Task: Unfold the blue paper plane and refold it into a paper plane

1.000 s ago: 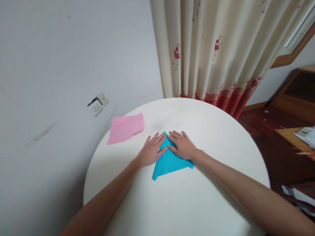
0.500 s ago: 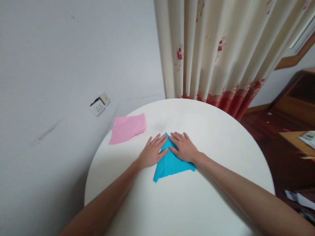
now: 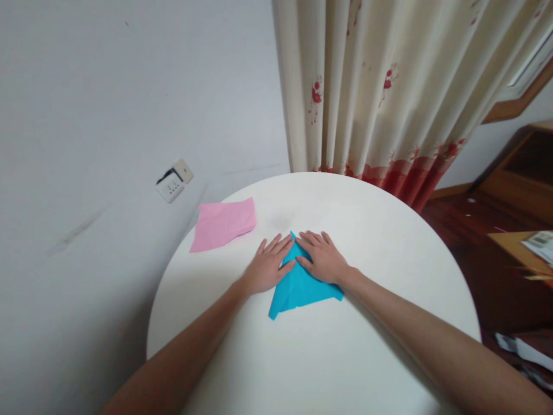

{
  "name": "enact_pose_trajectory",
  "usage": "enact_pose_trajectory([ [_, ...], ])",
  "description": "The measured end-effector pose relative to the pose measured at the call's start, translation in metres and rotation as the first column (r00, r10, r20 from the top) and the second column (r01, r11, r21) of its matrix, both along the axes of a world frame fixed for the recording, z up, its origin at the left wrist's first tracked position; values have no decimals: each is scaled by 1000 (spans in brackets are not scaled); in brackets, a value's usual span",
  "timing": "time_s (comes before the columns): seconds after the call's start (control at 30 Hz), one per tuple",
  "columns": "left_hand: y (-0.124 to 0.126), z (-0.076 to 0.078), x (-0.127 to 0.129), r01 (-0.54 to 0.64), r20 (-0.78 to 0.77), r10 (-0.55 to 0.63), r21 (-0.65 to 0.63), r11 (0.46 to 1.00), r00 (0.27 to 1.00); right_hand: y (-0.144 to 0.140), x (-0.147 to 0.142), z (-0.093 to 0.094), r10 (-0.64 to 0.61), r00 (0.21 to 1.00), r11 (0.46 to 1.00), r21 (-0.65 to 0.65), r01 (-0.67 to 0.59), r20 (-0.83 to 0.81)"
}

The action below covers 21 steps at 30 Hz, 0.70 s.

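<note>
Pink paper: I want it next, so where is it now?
In the head view the pink paper lies at the table's far left edge, near the wall socket, apart from the left hand.

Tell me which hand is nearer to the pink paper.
Left. The left hand lies flat on the blue paper's left side, just below-right of the pink paper; the right hand presses the far side.
</note>
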<state>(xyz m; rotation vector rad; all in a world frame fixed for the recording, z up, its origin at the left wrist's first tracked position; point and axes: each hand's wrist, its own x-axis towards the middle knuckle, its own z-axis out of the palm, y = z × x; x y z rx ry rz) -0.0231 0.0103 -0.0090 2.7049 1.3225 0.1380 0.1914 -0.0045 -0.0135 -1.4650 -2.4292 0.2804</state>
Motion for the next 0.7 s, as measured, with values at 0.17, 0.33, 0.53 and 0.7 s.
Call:
enact_pose_trajectory([
  [0.17,-1,0,0,2,-13,-2,10,1000,1000,-2,-3,1,-20,1000,999,32,19,3],
  [0.33,-2,-1,1,-4,-25,5,31,1000,1000,-4,-4,1,-30,999,999,43,29,23],
  [0.53,0,-1,1,0,-29,2,66,998,1000,-1,-3,-1,-5,1000,999,40,4,27],
  [0.7,0,0,0,2,-21,0,79,997,1000,1,-3,-1,1,1000,999,33,-2,13],
])
